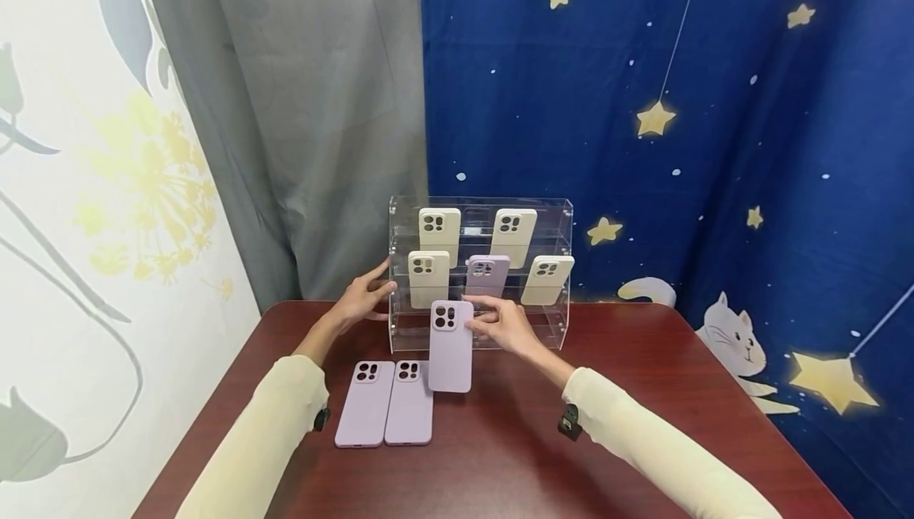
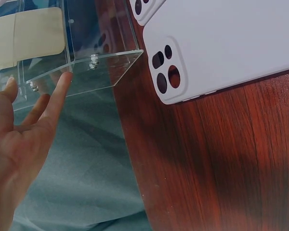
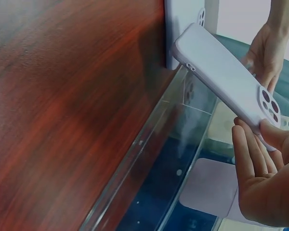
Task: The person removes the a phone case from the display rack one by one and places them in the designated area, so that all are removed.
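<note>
Between thumb and fingers my right hand (image 1: 505, 326) pinches a lilac phone case (image 1: 451, 352) by its upper right edge, in front of the clear acrylic display stand (image 1: 478, 340). The right wrist view shows the same case (image 3: 226, 72) tilted, camera cutouts near the thumb. My left hand (image 1: 360, 299) is at the stand's left side, fingers extended; in the left wrist view its fingertips (image 2: 65, 79) meet the clear side panel. Cream cases (image 1: 429, 285) and one lilac case (image 1: 488, 274) stand on the upper and middle tiers.
Two lilac cases (image 1: 364, 408) lie side by side on the dark red wooden table (image 1: 514, 455), left of centre before the stand. Behind the table hang a grey curtain (image 1: 336, 106) and a blue star-patterned curtain (image 1: 543, 106).
</note>
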The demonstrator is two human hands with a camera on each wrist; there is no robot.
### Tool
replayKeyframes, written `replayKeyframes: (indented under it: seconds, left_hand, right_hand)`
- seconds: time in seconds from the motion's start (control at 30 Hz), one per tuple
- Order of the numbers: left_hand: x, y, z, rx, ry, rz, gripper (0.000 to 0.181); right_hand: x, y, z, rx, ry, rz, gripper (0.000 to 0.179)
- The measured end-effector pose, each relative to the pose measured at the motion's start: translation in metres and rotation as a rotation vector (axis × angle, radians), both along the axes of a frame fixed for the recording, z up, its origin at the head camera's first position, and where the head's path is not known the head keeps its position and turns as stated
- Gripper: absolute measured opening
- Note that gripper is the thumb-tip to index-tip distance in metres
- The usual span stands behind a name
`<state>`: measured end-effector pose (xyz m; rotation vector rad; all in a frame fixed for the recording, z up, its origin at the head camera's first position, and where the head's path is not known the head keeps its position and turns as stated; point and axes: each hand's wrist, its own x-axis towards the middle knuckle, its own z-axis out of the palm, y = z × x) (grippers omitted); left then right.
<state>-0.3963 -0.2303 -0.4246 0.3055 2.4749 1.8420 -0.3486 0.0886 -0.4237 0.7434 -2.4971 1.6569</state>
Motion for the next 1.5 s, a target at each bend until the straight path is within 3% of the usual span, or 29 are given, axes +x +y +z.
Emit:
replayKeyframes:
  seconds: [0.2,0.5,0.9,1.23,1.5]
  left_hand:
    - [-0.001,-0.002,-0.001,0.011,-0.002,-0.010,0.068]
    - [0.001,-0.001,0.002,0.013,-0.004,-0.016,0.069]
    - [-0.002,-0.001,0.002,-0.013,-0.017,0.004,0.068]
    - [-0.001,0.000,0.001,-0.010,-0.016,0.004,0.067]
    - [0.001,0.000,0.001,0.010,-0.005,-0.002,0.067]
  right_hand:
    - [0.003,0.004,-0.010,-0.019,-0.058,-0.002,0.052]
    - [0.005,0.011,-0.023,0.036,-0.079,-0.011,0.050]
    - [0.006,0.014,-0.038,0.093,-0.198,0.089,0.050]
    - [0.006,0.008,-0.055,0.106,-0.279,0.045,0.047]
    - [0.007,0.005,-0.060,0.115,-0.288,0.032,0.045]
